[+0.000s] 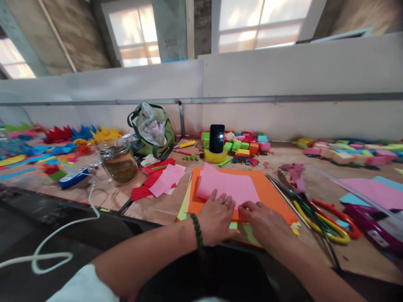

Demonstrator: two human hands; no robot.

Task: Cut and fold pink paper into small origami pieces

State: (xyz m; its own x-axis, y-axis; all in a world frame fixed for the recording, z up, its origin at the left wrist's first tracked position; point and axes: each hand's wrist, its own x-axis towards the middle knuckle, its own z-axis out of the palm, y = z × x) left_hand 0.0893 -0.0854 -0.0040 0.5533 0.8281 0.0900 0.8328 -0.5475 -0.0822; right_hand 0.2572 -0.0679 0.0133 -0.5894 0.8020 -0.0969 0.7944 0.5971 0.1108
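A pink sheet of paper [233,184] lies on a stack topped by orange paper [277,203], and its left side curls up off the stack. My left hand [217,216], with a ring and a green bead bracelet on the wrist, rests spread over the pink sheet's near edge. Close beside it, my right hand [267,222] has its fingers bent together at the sheet's near right edge, closed on the paper; the thumb is mostly hidden. Yellow and green sheets peek out beneath the orange paper.
Right of the stack lie scissors [333,233], a pink glue gun [294,174] and a purple device [374,228]. Behind stands a phone [217,138] by a yellow tape roll [215,156] and colourful blocks. At left are a glass jar [119,163], a bag [166,132] and a white cable [63,226].
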